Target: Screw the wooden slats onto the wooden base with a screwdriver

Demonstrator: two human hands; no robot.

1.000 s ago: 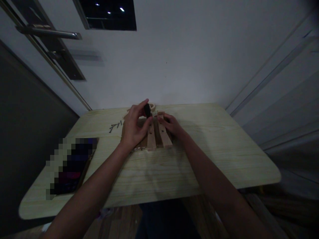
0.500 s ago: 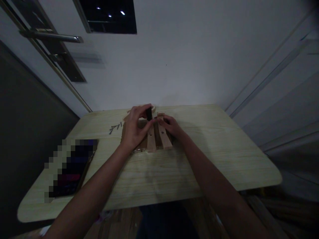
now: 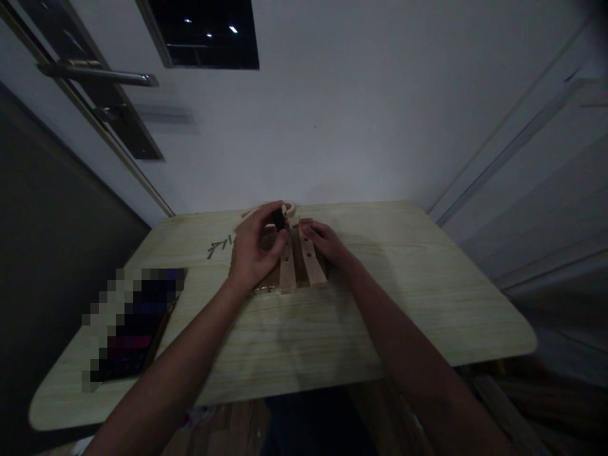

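Note:
My left hand (image 3: 251,254) is closed, with a small black block-like piece (image 3: 278,219) between thumb and fingers; its exact kind is too dark to make out. Below its thumb lies a pale wooden strip (image 3: 287,277) with a hole in it. A second wooden strip (image 3: 314,269), also with holes, lies to the right at a slight slant. My right hand (image 3: 334,247) grips that strip near its far end, where a short crosspiece shows; some fingers are hidden. Under both strips is a brown cardboard-like sheet (image 3: 267,280), partly covered by my left hand.
Several screws (image 3: 218,245) lie left of my left hand. Curved wooden pieces (image 3: 289,208) sit behind it. A partly blurred dark-screened device (image 3: 140,329) rests at the table's left. The wooden table (image 3: 427,285) meets a white door (image 3: 361,114) with a metal handle (image 3: 109,77).
My left hand has moved slightly left with the black piece, away from my right hand, widening the gap between them. My right hand stays at the right strip's far end.

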